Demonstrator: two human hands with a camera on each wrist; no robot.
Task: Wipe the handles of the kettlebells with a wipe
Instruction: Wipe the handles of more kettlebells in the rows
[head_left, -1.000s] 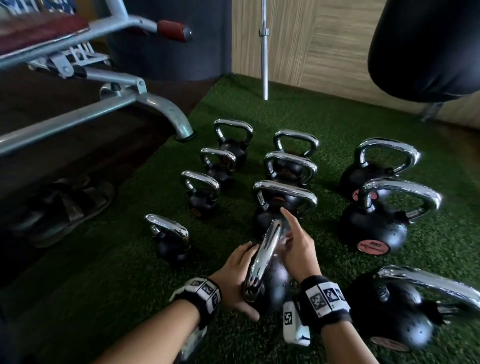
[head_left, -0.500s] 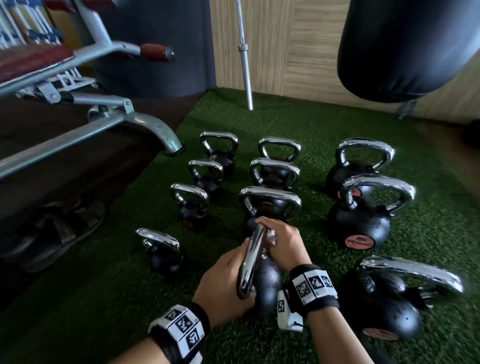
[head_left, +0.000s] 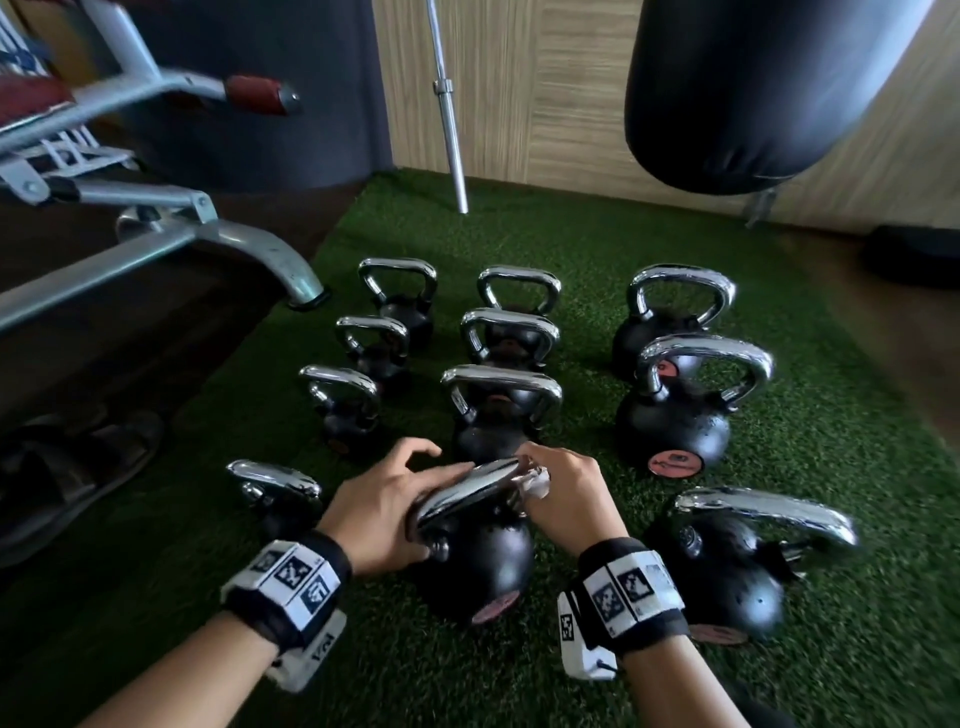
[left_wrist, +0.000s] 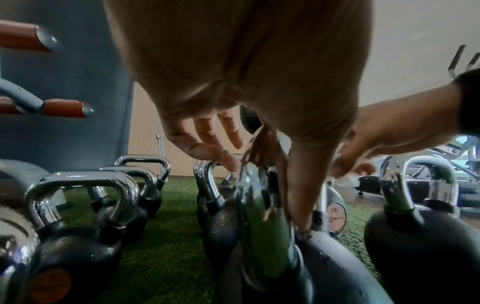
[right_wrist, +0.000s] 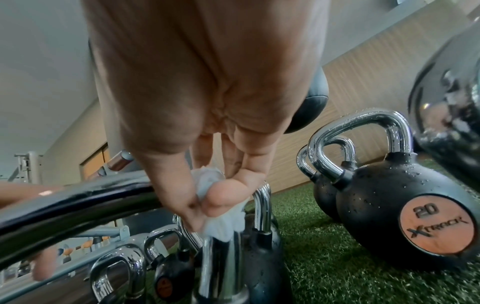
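A black kettlebell (head_left: 483, 561) stands on the green turf right in front of me, its chrome handle (head_left: 457, 491) running slantwise from near left to far right. My left hand (head_left: 384, 499) rests on the handle's left end with the fingers (left_wrist: 207, 133) straight and spread, and the thumb lies down along the handle (left_wrist: 262, 216). My right hand (head_left: 561, 483) pinches a small crumpled white wipe (head_left: 537, 486) against the handle's right corner. In the right wrist view the thumb and fingers squeeze the wipe (right_wrist: 223, 222) at the bend of the handle (right_wrist: 78, 205).
Several more chrome-handled kettlebells stand in rows beyond, with large ones at right (head_left: 675, 415) and near right (head_left: 727, 571), and a small one near left (head_left: 270, 493). A bench frame (head_left: 260, 254) and sandals (head_left: 78, 457) are at left; a punching bag (head_left: 753, 93) hangs at top right.
The kettlebell's handle has turned from pointing away from me to lying crosswise. My left hand has come up onto the handle and spread its fingers. My right hand has moved the wipe to the handle's right corner.
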